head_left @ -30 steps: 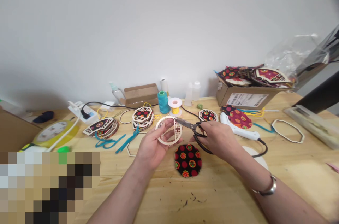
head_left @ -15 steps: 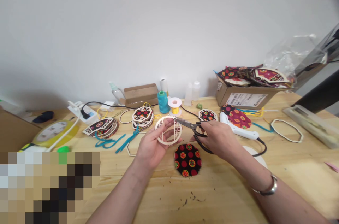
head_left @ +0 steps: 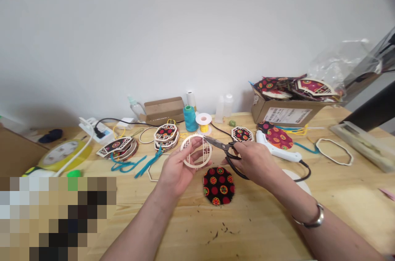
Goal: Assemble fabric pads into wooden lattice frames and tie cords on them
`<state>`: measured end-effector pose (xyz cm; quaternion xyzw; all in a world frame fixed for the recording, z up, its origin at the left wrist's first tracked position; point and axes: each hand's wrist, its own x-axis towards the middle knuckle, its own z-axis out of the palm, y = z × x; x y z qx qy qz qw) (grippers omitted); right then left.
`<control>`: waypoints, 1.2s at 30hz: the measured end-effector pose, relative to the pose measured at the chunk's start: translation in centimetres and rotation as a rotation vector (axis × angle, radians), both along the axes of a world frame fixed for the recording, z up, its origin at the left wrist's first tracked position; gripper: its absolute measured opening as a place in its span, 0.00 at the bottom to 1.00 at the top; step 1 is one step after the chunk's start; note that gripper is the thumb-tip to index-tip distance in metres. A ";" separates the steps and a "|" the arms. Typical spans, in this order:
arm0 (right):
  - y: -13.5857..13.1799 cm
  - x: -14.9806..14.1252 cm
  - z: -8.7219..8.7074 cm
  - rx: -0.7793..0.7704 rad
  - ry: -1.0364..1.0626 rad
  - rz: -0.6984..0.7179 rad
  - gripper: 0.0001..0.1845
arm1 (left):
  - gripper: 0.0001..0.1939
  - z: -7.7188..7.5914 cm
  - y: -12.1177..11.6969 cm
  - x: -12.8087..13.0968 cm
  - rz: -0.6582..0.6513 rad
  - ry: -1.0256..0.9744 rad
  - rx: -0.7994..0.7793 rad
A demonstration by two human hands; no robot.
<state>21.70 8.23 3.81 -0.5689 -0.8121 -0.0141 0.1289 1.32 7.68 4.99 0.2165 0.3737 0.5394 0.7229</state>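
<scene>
Scissors (head_left: 223, 146) are pointing away from the right hand (head_left: 257, 164), their long axis slanting leftward and slightly up, tips reaching the upper rim of the round lattice frame (head_left: 197, 167). Its fingers are curling closed around the handles. The left hand (head_left: 174, 170), nearer the frame, is pinching it, thumb in front, fingers behind. Below, a patterned fabric disc (head_left: 219, 187) is lying on the bench (head_left: 185, 220).

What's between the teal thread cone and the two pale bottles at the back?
A white spool of yellow thread stands between cone and bottles, in the head view.
</scene>
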 end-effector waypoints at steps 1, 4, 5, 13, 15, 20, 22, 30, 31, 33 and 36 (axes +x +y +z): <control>0.0 0.0 0.0 -0.003 0.001 -0.001 0.19 | 0.11 0.0 0.0 0.0 -0.003 0.000 0.002; -0.1 0.0 0.0 -0.014 0.003 0.002 0.20 | 0.10 0.1 -0.1 0.1 -0.007 -0.001 0.002; 0.0 0.0 0.0 -0.017 0.005 0.006 0.20 | 0.10 0.2 0.0 0.1 -0.005 -0.001 0.000; 0.0 0.0 0.1 -0.043 0.070 0.023 0.19 | 0.10 0.3 0.1 0.1 0.001 -0.009 -0.002; -0.1 0.0 0.2 -0.075 0.121 0.022 0.19 | 0.10 0.3 0.0 0.1 -0.002 -0.014 0.005; 0.1 -0.4 0.3 -0.181 0.264 -0.048 0.21 | 0.11 0.3 -0.1 0.2 -0.016 -0.024 0.004; 0.3 -0.4 0.2 -0.208 0.328 -0.086 0.22 | 0.11 0.3 0.0 0.2 -0.012 -0.031 0.006; 0.8 -0.6 -0.8 -0.426 0.837 -0.029 0.22 | 0.15 0.0 0.1 0.1 -0.028 -0.103 -0.003; 0.7 -0.8 -0.8 -0.492 0.954 -0.001 0.21 | 0.16 0.0 0.0 0.2 -0.025 -0.106 0.002; 0.4 -1.2 -0.7 -0.598 1.150 0.040 0.21 | 0.16 -0.2 -0.1 0.5 -0.007 -0.107 0.021; -0.1 -1.8 -0.5 -0.658 1.275 0.049 0.21 | 0.15 -0.6 -0.4 1.1 -0.013 -0.124 0.062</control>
